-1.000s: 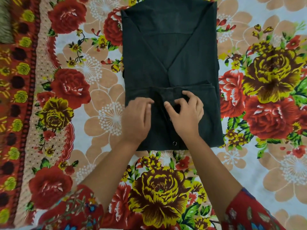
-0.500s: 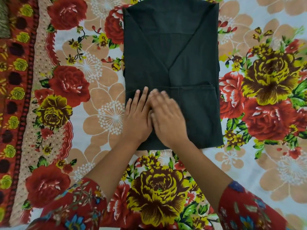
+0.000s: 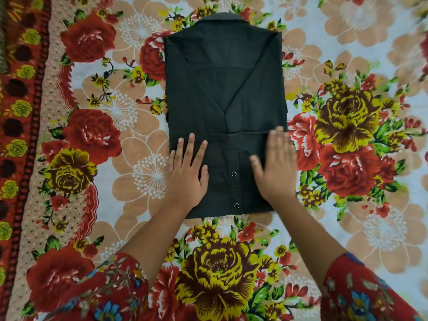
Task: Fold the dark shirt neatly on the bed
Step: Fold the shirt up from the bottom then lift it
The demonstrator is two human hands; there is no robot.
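The dark shirt (image 3: 224, 100) lies in the middle of the bed (image 3: 143, 163), long axis running straight away from the person, collar farthest, while the left hand (image 3: 187, 172) and blurred right hand (image 3: 273, 167), 2 flat palms with straight fingers, press its folded near end, equally close.

Motion blur on right hand (image 3: 275, 167).

Head view, straight down, close overhead.
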